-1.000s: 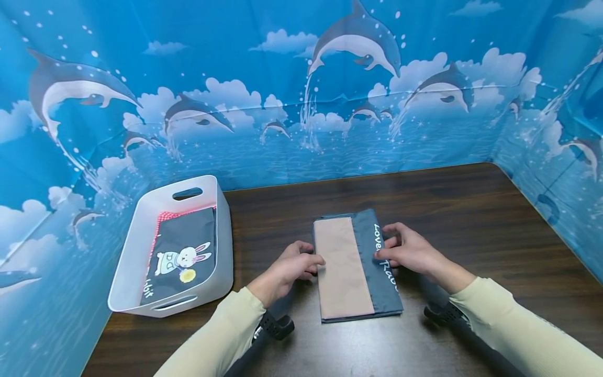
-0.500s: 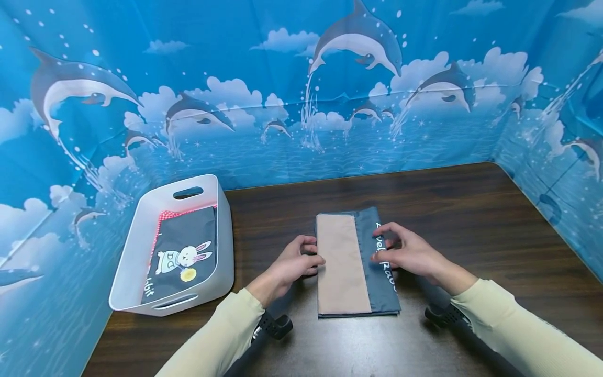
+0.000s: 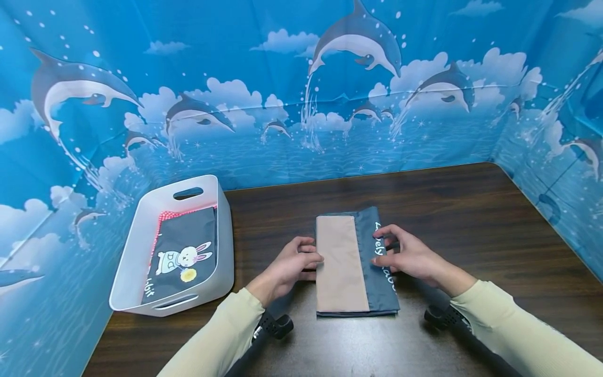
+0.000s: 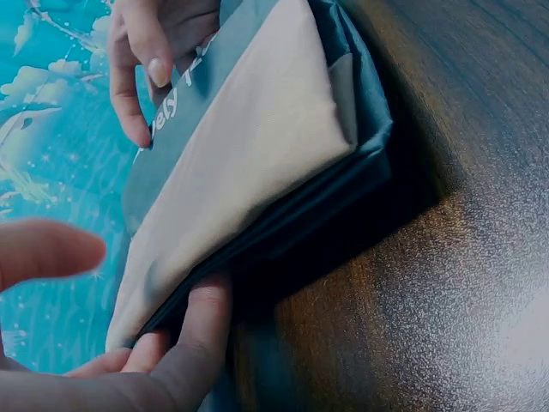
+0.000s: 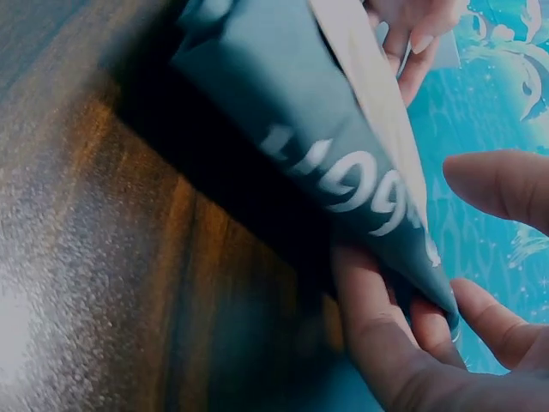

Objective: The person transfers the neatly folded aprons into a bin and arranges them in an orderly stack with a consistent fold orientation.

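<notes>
A folded dark slate cloth (image 3: 372, 283) with a beige panel (image 3: 340, 267) and white lettering lies in front of me on the table. My left hand (image 3: 294, 266) is at its left edge. In the left wrist view, the fingers (image 4: 206, 313) slip under that edge while the thumb (image 4: 51, 251) stays apart above. My right hand (image 3: 409, 254) meets the lettered right edge. Fingers (image 5: 364, 300) reach beneath it in the right wrist view, one fingertip sits at the corner, and the thumb (image 5: 497, 184) is raised off the cloth. Undersides of the folds are hidden.
To the left stands a white bin (image 3: 226, 262) with handle slots. Inside lies another folded dark cloth (image 3: 186, 230) with a rabbit print and red checked trim. The brown wooden table (image 3: 452, 199) backs onto a blue dolphin curtain (image 3: 264, 68).
The folded cloth has turned slightly and sits straighter, its near edge a little farther from me. More of the lettering shows along the right edge. Both hands stay at its sides.
</notes>
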### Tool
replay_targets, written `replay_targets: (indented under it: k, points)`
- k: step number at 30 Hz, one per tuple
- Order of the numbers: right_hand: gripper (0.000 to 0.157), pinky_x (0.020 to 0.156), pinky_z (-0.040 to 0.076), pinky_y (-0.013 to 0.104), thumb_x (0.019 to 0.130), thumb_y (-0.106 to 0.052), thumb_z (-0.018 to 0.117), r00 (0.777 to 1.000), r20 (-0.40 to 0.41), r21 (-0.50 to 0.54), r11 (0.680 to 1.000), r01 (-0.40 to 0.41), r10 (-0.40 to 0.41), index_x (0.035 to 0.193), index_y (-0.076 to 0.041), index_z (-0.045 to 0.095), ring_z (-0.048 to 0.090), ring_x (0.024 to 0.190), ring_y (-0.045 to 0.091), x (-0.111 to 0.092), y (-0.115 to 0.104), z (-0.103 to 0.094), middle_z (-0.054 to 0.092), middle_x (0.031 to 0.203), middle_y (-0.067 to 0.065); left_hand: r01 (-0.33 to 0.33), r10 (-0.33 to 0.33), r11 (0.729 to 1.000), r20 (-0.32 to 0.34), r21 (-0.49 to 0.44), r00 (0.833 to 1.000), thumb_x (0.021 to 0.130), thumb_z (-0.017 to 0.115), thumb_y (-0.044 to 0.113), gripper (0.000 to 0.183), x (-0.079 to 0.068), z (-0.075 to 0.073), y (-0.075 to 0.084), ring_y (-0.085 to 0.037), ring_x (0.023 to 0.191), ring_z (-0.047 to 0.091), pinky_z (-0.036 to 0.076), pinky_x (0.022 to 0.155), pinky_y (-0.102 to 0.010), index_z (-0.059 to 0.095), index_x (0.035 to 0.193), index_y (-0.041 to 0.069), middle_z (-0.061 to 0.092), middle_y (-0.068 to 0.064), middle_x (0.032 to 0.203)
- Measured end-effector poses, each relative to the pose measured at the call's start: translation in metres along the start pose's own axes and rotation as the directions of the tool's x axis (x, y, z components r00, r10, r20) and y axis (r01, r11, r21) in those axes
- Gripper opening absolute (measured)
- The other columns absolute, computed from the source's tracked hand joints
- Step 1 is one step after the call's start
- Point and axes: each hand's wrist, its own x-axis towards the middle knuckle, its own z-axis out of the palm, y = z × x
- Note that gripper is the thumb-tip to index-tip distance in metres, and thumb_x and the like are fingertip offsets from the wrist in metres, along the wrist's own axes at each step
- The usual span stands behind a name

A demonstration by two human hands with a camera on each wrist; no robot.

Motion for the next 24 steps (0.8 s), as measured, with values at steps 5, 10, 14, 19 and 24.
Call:
replay_targets:
  k: [5,10,14,19,24]
  points:
    - [0.071,0.075,0.057,0.035,0.093,-0.012,0.081,1.0,0.005,0.075,0.997,0.005,-0.005,0.153,-0.006,0.044,0.058,0.097,0.027,-0.0004,0.0007,0.0012,0.041,0.138,0.022,0.037,-0.036,0.998,0.02,-0.042,0.999,0.102,0.063,0.007,0.06,0.0008,-0.0036,0.0001,-0.026,0.11,0.069,0.063,0.096,-0.042,0.036,0.154,-0.005,0.06,-0.025,0.138]
    - [0.073,0.085,0.061,0.035,0.091,-0.005,0.079,1.0,-0.002,0.171,0.985,-0.004,0.004,0.154,-0.004,0.042,0.06,0.109,0.031,-0.0003,0.0013,0.0021,0.04,0.141,0.022,0.066,-0.059,0.994,0.081,-0.089,0.995,0.102,0.064,0.01,0.042,0.0024,-0.0062,0.0054,-0.018,0.098,0.068,0.062,0.088,-0.032,0.048,0.138,-0.006,0.068,-0.014,0.116]
    - [0.073,0.087,0.062,0.036,0.091,-0.004,0.078,1.0,-0.009,0.188,0.982,-0.006,0.007,0.155,-0.004,0.042,0.062,0.11,0.031,-0.0006,0.0019,0.0037,0.041,0.141,0.022,0.076,-0.065,0.993,0.124,-0.09,0.99,0.102,0.063,0.011,0.026,0.0035,-0.0063,0.0062,-0.014,0.088,0.065,0.057,0.079,-0.026,0.06,0.123,-0.004,0.069,-0.006,0.101]
    - [0.073,0.088,0.063,0.036,0.091,-0.004,0.078,1.0,-0.014,0.197,0.98,-0.002,0.005,0.155,-0.004,0.042,0.063,0.108,0.03,0.0002,0.0022,0.0069,0.042,0.141,0.023,0.068,-0.062,0.995,0.079,-0.067,0.995,0.103,0.061,0.011,0.025,0.0044,-0.0045,0.0008,-0.015,0.086,0.063,0.055,0.078,-0.027,0.061,0.123,-0.004,0.069,-0.004,0.099]
    - [0.073,0.09,0.063,0.036,0.092,-0.005,0.078,0.999,-0.033,0.189,0.982,-0.015,0.021,0.156,-0.004,0.042,0.063,0.111,0.03,0.0004,0.0024,0.0086,0.045,0.143,0.024,0.054,-0.052,0.996,0.035,-0.076,0.998,0.105,0.06,0.014,0.039,0.0047,-0.0034,-0.002,-0.021,0.096,0.063,0.054,0.081,-0.029,0.051,0.142,0.002,0.068,-0.01,0.118]
